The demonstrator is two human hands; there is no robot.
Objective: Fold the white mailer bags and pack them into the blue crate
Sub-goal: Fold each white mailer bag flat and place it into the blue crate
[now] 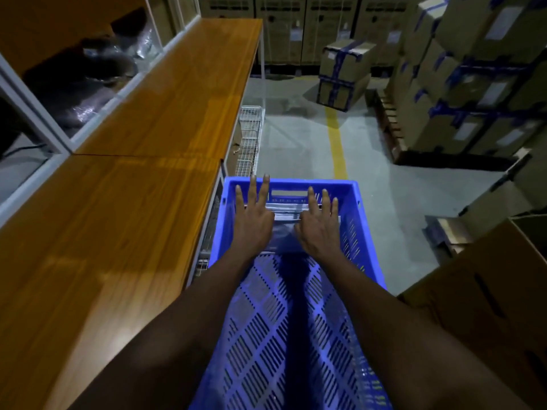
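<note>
A blue slotted plastic crate stands on the floor in front of me. At its far end lie folded white mailer bags, mostly hidden under my hands. My left hand presses flat on the bags with fingers straight and spread, the fingertips reaching the crate's far wall. Beside it, my right hand presses down the same way, fingers straight. The near part of the crate floor is bare blue lattice between my forearms.
A long wooden counter runs along the left, touching the crate's left side. White wire baskets stand beyond it. Cardboard boxes are stacked on the right, another box sits near right. A yellow floor line runs ahead.
</note>
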